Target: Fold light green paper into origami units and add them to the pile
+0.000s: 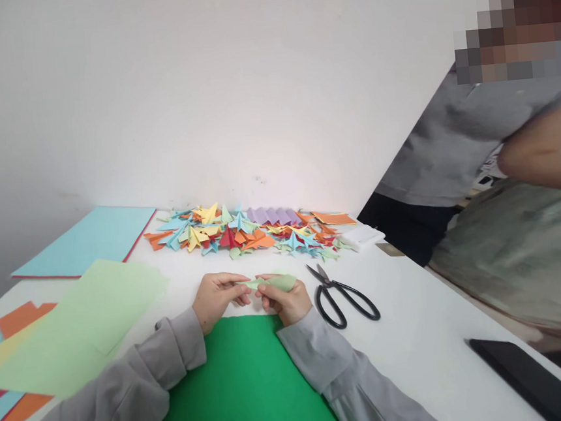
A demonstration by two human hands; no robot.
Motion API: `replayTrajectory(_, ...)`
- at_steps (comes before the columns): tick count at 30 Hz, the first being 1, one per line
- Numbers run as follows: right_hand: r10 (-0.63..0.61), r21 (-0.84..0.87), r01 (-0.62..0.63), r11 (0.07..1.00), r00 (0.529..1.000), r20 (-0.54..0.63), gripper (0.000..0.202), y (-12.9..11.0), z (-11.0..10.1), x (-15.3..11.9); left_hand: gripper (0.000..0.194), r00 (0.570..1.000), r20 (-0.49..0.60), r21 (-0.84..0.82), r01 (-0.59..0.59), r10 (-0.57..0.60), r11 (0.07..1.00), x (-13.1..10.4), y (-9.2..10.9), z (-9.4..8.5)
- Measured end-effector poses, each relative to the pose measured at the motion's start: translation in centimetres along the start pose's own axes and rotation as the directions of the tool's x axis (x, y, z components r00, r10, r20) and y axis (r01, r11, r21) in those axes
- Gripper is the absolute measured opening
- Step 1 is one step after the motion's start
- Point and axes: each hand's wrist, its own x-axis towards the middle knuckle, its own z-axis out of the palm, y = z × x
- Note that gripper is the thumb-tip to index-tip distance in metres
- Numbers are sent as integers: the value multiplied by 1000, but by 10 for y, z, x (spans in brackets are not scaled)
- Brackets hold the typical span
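A small light-green piece of paper is held up between my two hands, above the far edge of a green mat. My left hand pinches its left end between thumb and fingers. On the other side my right hand grips the paper, with the wider part showing above the thumb. The paper looks folded, but its exact shape is partly hidden by the fingers. Black-handled scissors lie slightly open just right of my right hand.
Many small folded paper shapes are heaped along the wall. Light-green sheets and coloured scraps lie left, before blue sheets. A white case and a dark tablet-like object lie right. Another person is at the right.
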Motion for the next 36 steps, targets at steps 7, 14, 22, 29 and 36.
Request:
replayTrajectory(7, 17, 12, -18, 1000, 1000, 20, 17, -3, 3, -3, 15, 996, 9, -197, 93, -93, 976, -1, 1, 0)
replayTrajectory(14, 26, -3, -25, 1000, 999, 34, 18, -2, 1, 0, 20, 997, 25, -124, 72, -69, 990, 0, -2, -1)
replayTrajectory(22, 24, -42, -22, 999, 998, 53, 21, -6, 10, -7, 28, 999, 42, 53, 3, -5, 999, 0, -6, 0)
replayTrajectory(29, 22, -11, -21, 1000, 996, 87, 23, -2, 9, -9, 22, 999, 2, -80, 33, -33, 996, 1, -5, 0)
replayTrajectory(36, 32, 69, -39, 997, 995, 97, 19, -3, 11, -10, 13, 996, 11, -181, 87, -86, 980, -1, 0, 2)
